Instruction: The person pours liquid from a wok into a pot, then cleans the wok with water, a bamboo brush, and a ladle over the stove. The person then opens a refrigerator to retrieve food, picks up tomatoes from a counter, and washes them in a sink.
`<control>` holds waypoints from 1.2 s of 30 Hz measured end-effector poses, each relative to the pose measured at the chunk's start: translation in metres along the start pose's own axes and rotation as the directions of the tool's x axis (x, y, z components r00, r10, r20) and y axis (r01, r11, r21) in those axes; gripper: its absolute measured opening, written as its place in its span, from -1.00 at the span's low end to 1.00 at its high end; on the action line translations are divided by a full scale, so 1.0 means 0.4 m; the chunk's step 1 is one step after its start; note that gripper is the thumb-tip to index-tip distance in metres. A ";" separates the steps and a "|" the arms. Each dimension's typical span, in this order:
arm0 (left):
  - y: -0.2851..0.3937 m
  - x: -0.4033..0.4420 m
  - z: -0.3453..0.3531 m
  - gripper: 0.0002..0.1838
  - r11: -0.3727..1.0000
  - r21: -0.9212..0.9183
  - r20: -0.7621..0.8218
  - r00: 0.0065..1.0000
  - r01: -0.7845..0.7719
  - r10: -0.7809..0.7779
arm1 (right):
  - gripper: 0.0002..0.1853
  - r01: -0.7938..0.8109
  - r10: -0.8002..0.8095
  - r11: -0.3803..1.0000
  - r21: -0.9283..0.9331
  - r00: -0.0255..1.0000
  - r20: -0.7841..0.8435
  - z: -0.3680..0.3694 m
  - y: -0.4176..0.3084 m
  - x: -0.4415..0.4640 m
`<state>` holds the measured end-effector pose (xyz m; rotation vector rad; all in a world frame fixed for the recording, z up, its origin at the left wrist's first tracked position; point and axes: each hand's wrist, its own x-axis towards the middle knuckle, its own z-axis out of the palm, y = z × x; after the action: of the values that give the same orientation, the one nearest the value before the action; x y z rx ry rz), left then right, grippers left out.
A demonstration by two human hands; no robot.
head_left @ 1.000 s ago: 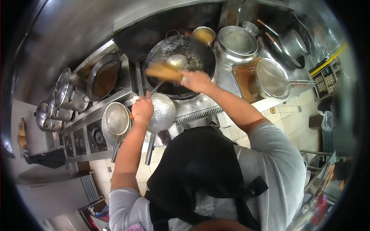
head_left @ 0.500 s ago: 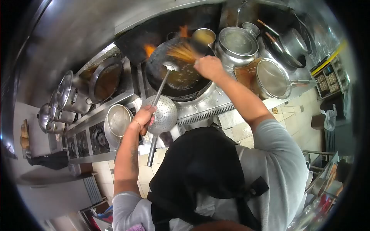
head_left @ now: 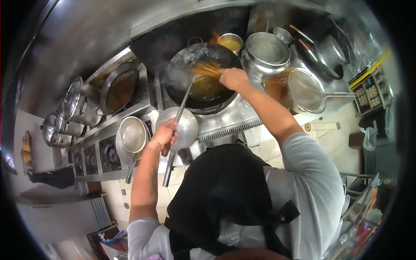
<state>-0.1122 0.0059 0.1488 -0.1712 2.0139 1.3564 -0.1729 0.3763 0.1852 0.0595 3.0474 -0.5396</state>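
My left hand [head_left: 166,133] is closed around the long metal handle of a ladle [head_left: 185,99]. It also grips a perforated skimmer [head_left: 187,132], whose wooden grip shows below the fingers. The ladle's far end reaches into a large dark wok [head_left: 175,93]; its bowl is hard to make out. Over the wok, my right hand [head_left: 234,79] is closed on a bamboo wok brush [head_left: 206,69], its bristles blurred and pointing left. Brownish liquid [head_left: 207,89] lies in the bottom of the wok, and haze hangs over its left side.
A small pot of yellowish liquid [head_left: 230,42] stands behind the wok beside flame. To the right are a large metal pot [head_left: 268,50], a strainer [head_left: 305,91] and pans [head_left: 320,63]. Leftward sit a strainer [head_left: 133,134], a pan of brown liquid [head_left: 119,91] and lidded pots [head_left: 73,99].
The brush and my right hand have shifted slightly down over the wok. The flames at the wok's left back edge are gone. My left hand keeps its hold, almost in the same place.
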 end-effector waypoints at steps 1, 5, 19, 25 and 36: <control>-0.002 0.003 0.009 -0.78 0.983 -0.184 0.035 0.999 0.023 -0.017 | -0.50 0.040 -0.041 0.998 -0.037 0.999 -0.014 0.017 -0.001 -0.029; -0.029 -0.005 0.012 -0.90 0.883 -0.461 0.111 0.993 0.090 -0.043 | -0.51 0.283 -0.285 0.958 0.043 0.958 0.032 0.109 -0.005 -0.121; 0.022 -0.036 -0.002 -0.88 0.860 -0.491 0.130 0.988 0.139 -0.085 | -0.45 0.254 -0.261 0.958 0.136 0.964 0.041 0.003 -0.090 -0.222; 0.009 -0.053 0.007 -0.40 0.951 0.306 -0.081 0.995 -0.032 0.059 | -0.45 0.069 -0.068 0.998 0.000 0.994 0.087 0.000 0.030 -0.156; -0.060 -0.121 0.019 -0.35 0.445 0.895 -0.145 0.926 -0.027 0.349 | -0.46 -0.048 0.049 0.999 0.020 0.997 -0.060 0.086 0.176 0.038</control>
<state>-0.0613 -0.0106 0.1582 0.3719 2.8232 0.1900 -0.1835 0.4310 0.1281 0.1524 3.0907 -0.5739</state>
